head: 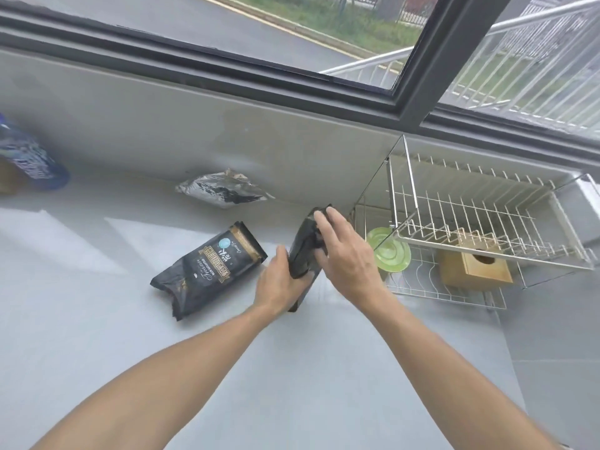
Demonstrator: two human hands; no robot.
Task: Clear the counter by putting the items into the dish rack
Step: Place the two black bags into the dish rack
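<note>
A black pouch stands on edge on the grey counter, held between both hands. My left hand grips its lower left side and my right hand wraps its top and right side. A second black pouch with gold print lies flat just left of it. Farther back, a silver-and-black packet lies by the wall. The wire dish rack stands to the right of my hands; its lower tier holds a green plate and a wooden box.
A blue printed bag stands at the far left edge of the counter. A grey wall and a dark window frame run behind the counter. The counter's right edge drops off past the rack.
</note>
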